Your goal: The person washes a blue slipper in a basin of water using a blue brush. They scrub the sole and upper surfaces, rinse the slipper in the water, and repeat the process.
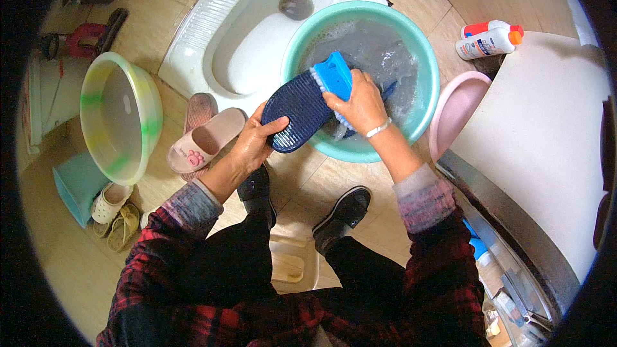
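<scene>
My left hand grips the near end of a wet dark blue slipper, its thumb on the ribbed surface. A blue plastic scrub brush is in my right hand, its pale bristles against the slipper's other end. Both hands are at the near left rim of a green plastic basin, which holds grey, sudsy water. Part of another dark blue item shows in the water below my right hand; my hand and the brush partly hide it.
Behind the basin lies a white squat toilet. Pink slippers and a yellow-green basin stand left, with more shoes beyond. At right are a pink basin, plastic bottles and a white surface.
</scene>
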{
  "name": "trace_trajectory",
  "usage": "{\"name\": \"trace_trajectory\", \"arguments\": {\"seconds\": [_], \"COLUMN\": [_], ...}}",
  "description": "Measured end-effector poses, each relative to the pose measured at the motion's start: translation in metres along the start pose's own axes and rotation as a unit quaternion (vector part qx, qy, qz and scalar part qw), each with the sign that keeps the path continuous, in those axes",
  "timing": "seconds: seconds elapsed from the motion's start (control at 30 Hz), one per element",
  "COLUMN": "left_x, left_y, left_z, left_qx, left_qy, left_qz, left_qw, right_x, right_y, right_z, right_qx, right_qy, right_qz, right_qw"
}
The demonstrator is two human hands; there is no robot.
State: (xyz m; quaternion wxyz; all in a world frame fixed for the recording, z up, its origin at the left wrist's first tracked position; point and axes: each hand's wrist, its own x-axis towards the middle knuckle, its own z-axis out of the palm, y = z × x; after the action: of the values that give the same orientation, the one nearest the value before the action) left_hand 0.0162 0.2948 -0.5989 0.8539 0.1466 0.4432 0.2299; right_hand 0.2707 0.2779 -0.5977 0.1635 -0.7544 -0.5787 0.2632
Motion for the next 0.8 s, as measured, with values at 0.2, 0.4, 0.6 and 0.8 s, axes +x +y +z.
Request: {"name": "trace_trajectory", "arguments": {"seconds": [0.2,0.4,0.6,0.8], "left_x": [0.000,0.000,0.001,-0.003], "left_y": [-0.004,-0.006,-0.008,-0.006], "left_z": [-0.003,-0.004,-0.004,0.001], "left_qx": [-0.006,-0.013,-0.031,-0.033], "left_qy": [-0.006,0.003,-0.006,0.006], "left_qz": [-0.009,-0.012,-0.013,-0.009], "left_qw": [1.000,1.000,0.999,0.999], "right_x": [0.012,0.020,0.016,0.059], "right_y": [0.012,0.013,0.025,0.069], "right_z": [-0.003,-0.007,0.003,0.014], "right_qx": [0.014,-0.014,-0.031,-0.073], "right_qy": [-0.058,-0.047,-0.102,-0.114], "right_qz": [0.140,0.242,0.170,0.250], "right_qw": [0.988,0.969,0.980,0.959]}}
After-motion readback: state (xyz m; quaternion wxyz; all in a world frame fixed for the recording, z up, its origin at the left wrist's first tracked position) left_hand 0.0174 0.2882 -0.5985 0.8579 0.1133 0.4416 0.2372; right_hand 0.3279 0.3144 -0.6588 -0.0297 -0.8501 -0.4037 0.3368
